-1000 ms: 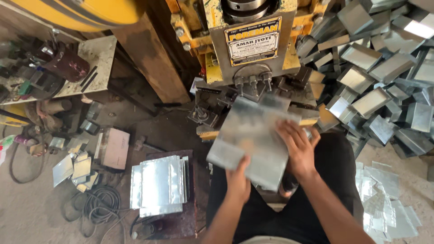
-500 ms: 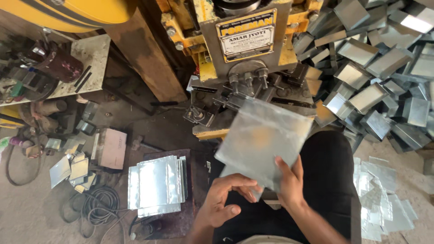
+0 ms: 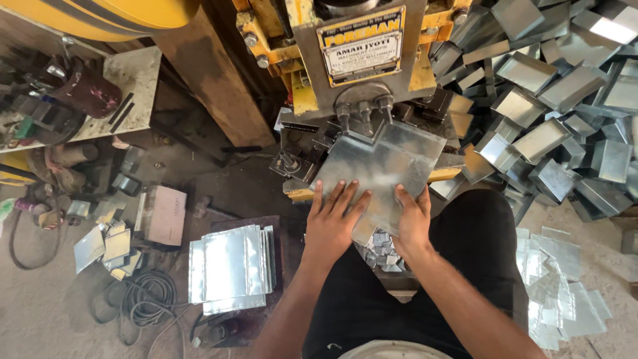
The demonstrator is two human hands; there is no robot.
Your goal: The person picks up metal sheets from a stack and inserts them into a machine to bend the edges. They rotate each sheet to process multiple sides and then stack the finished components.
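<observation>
A single head-worn camera looks steeply down, close over the press (image 3: 362,80).

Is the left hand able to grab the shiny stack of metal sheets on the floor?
Probably yes: the stack lies uncovered just beside the left hand, nothing between, but that hand is pressing the sheet.
</observation>
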